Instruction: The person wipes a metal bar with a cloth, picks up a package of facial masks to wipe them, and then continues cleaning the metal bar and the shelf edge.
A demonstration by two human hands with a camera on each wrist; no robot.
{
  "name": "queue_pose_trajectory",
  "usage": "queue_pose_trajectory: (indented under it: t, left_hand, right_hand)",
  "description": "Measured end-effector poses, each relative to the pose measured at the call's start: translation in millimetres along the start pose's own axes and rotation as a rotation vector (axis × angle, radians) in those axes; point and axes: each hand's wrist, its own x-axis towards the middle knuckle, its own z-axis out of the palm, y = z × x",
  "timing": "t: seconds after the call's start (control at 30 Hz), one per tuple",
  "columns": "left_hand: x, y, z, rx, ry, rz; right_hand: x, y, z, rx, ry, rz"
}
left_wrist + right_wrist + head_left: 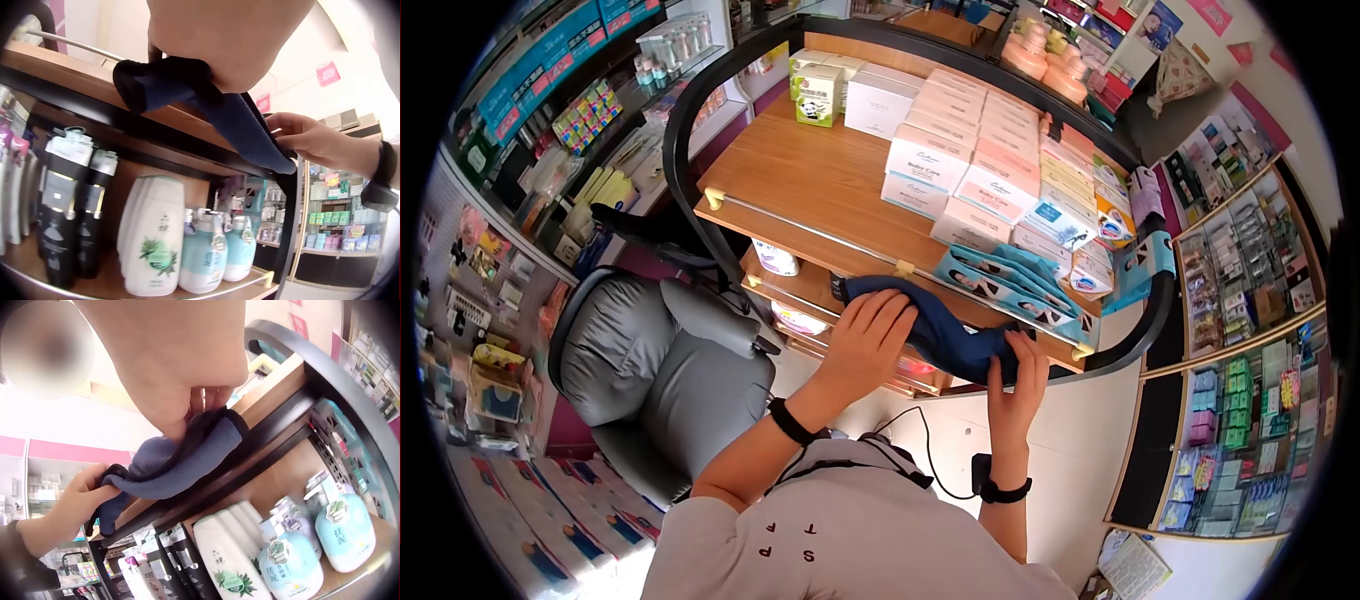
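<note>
A long dark blue cloth piece with black edging (945,335) stretches between both hands at the front edge of the wooden shelf top (800,180). My left hand (867,335) grips its left part, fingers lying over the top. At the other end my right hand (1018,385) pinches the cloth between thumb and fingers. In the left wrist view the blue cloth (240,128) sags below the left hand (219,44). Seen from the right wrist, the cloth (181,469) is folded, with its black edge under the right hand's fingertips.
Stacked pale boxes (930,160) fill the shelf's right half, with teal packets (1010,280) at its front. A curved black rail (690,130) rings the top. White bottles (153,237) and pump bottles (290,559) stand below. A grey armchair (690,370) is at left.
</note>
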Motion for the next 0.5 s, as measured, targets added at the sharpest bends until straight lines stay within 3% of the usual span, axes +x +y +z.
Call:
queue_pose_trajectory:
  t: [0.27, 0.5]
  left_hand:
    - [-11, -66, -43, 0.127, 0.039, -0.089]
    - [-19, -127, -81, 0.171, 0.106, -0.166]
  right_hand:
    - [15, -44, 69, 0.149, 0.096, -0.11]
    - [46, -127, 110, 0.234, 0.166, -0.244]
